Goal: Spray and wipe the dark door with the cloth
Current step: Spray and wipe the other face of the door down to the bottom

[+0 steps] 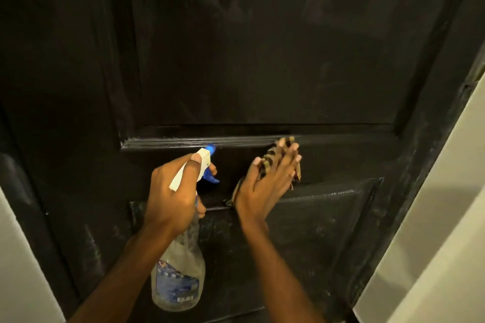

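Striped fabric, tan and dark: the cloth (270,155) lies flat under the fingers (284,162) of the right hand (265,186). These are straight and slightly apart, and press it onto the middle rail of the door (262,60); they do not curl round it. Cloth edges show at 12 o'clock past the fingertips and at 7 o'clock below the heel of the palm

Judgement: cloth soft, light, limp. It will bunch or slip out unless pressure is broad. Drive it with a flat palm; to lift it, gather it at the middle

At 9 o'clock of the right hand, the left hand (170,191) has its fingers clamped round the neck of the spray bottle (178,270), thumb on top of the white head, one finger by the blue trigger (211,178). Nozzle points at the door, toward 12 o'clock. Bottle is clear plastic, fill level unclear; probably light, and the neck is the right hold

Door dark, rigid. The moulding ledge (196,140) at 12 o'clock of the cloth is glossy, possibly wet. The lower panel (315,217) at 5 o'clock shows pale streaks, likely not yet wiped
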